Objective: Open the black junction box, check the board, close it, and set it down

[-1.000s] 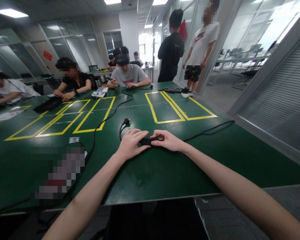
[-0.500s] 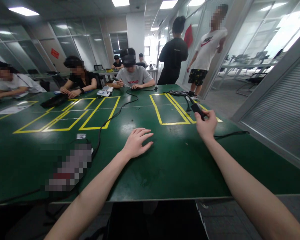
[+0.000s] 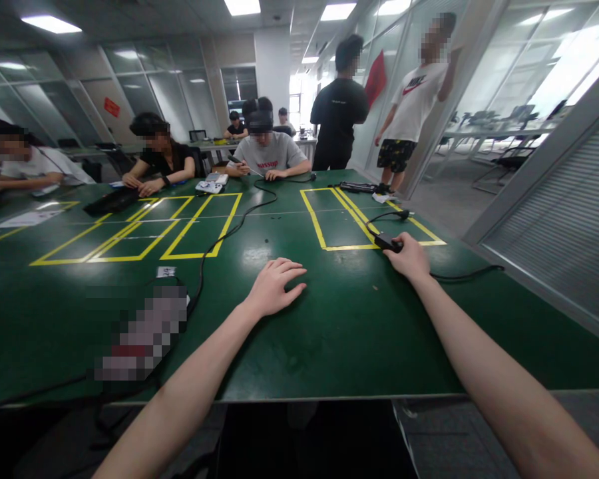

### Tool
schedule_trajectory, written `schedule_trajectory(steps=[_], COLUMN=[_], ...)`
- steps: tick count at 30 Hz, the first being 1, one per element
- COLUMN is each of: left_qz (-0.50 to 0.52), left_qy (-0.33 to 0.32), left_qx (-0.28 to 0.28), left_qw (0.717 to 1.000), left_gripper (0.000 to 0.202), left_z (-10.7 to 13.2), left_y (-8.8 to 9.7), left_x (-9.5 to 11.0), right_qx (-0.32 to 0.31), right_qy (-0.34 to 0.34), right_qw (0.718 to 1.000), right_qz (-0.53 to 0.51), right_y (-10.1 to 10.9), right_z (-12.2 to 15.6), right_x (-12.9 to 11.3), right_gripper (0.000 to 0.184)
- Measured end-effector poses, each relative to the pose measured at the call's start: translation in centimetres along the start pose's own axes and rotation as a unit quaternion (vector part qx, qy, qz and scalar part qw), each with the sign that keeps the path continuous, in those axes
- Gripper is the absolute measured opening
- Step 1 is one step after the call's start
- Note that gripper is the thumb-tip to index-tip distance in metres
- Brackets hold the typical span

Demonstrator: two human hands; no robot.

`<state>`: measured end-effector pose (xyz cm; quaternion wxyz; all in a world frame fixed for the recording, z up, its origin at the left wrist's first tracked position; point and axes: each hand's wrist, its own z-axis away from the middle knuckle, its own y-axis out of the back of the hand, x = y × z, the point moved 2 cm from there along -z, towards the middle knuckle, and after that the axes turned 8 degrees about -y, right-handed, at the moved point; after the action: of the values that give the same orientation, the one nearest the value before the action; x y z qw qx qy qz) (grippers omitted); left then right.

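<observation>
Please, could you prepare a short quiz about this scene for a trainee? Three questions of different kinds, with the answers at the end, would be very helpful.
1. Which hand holds the black power adapter? A: left; B: right; C: both.
2. True or false: the plug is nearer to the camera than the adapter is.
3. Fill in the colour: the tape outlines on the green table are ____.

Key:
1: B, the right hand; the left hand is palm down, apart from the adapter.
2: False; the plug is farther away than the adapter.
3: Yellow.
</observation>
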<state>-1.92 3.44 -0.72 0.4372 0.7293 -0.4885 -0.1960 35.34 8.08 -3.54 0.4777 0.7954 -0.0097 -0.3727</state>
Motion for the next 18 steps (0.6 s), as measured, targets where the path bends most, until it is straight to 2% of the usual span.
schedule_trajectory(steps=[6,12,18], left_qz=[0.010,0.025,0.026], left_qy=[0.002,-0.004,-0.001], left_qx=[-0.004,-0.010,-0.013], left_qw=[1.000,1.000,1.000], left_gripper=[0.024,0.023,0.021], left_z=[0.1,0.1,0.2], left_y=[-0.1,-0.2,-0.2], left_x=[0.0,0.2,0.3], right_qx=[0.032,0.021,0.012], right_qy=[0.010,-0.070,-0.102], right_qw=[0.999,0.995,0.992], right_qz=[-0.018,-0.068,-0.067], right_y=[0.0,0.3,0.3], right_z=[-0.3,-0.5,-0.9], right_x=[0.2,0.8,1.3], right_gripper=[0.027,0.041,0.050])
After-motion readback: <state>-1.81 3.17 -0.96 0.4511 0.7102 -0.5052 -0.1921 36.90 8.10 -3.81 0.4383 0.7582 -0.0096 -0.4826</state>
